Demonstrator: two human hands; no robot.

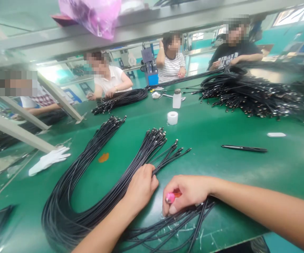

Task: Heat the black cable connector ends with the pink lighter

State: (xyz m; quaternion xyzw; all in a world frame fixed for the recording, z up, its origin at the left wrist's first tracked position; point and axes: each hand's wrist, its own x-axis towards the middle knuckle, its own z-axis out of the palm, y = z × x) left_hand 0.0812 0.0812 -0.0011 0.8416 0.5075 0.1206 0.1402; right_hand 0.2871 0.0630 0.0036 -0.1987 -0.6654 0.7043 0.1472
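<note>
The left hand [141,188] is closed over a U-shaped bundle of thin black insulated cables with metal end connectors [62,211], just below the connector ends. The bundle lies on a green-surfaced table [220,175]. The right hand [186,191] is clenched around a small pink-and-orange lighter [171,197], directly above a loose group of black cables [183,221]. Other items on the table: a white fabric glove [49,160] left of the bundle, a white tape roll [172,118] beyond it, and a slim black pen [244,148] to the right.
</note>
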